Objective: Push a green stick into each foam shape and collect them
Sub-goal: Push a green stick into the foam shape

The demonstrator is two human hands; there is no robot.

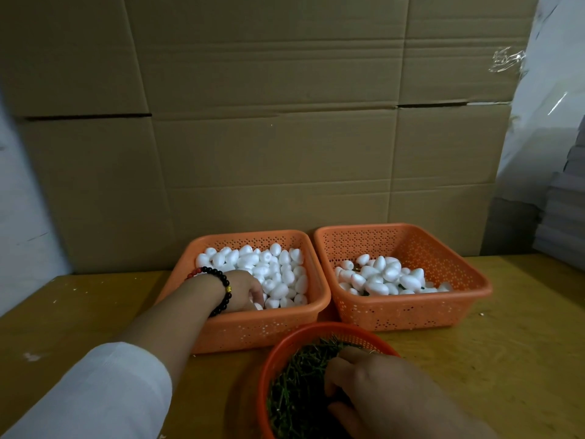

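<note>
An orange basket (247,334) on the left holds many white egg-shaped foam pieces (278,270). My left hand (242,291), with a bead bracelet at the wrist, reaches into its near corner and its curled fingers close round a foam piece (258,306). The orange basket (411,312) on the right holds foam pieces with green sticks in them (383,277). A round orange basket (285,346) near me is full of green sticks (300,384). My right hand (373,384) lies in those sticks with fingers curled down among them; what they hold is hidden.
All three baskets stand on a yellowish wooden table (506,359). Flattened cardboard boxes (269,137) form a wall right behind the baskets. Plastic-wrapped stacks (557,201) stand at the far right. White foam crumbs dot the table at the left.
</note>
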